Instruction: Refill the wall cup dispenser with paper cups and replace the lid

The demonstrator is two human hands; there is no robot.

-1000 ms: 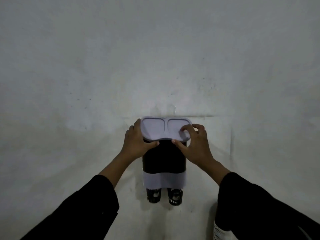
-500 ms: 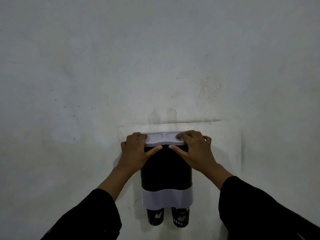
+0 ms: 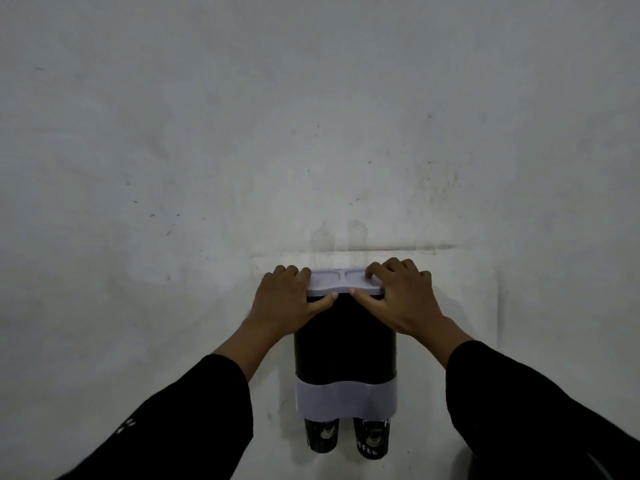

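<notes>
A dark two-column cup dispenser [image 3: 344, 336] hangs on the pale wall [image 3: 207, 150], low of centre. Two black printed paper cups [image 3: 372, 438] poke out at its 6 o'clock end, below a light band [image 3: 346, 400]; the stacks inside are hidden by the dark body. The pale lid [image 3: 341, 284] sits across its 12 o'clock end. The left hand [image 3: 287, 303] curls over the lid's 9 o'clock end, thumb under the front edge; the right hand [image 3: 401, 299] does likewise at 3 o'clock, fingertips [image 3: 372, 273] on top. The cup print is mostly unreadable. Black sleeves [image 3: 519, 410] run off the bottom edge.
</notes>
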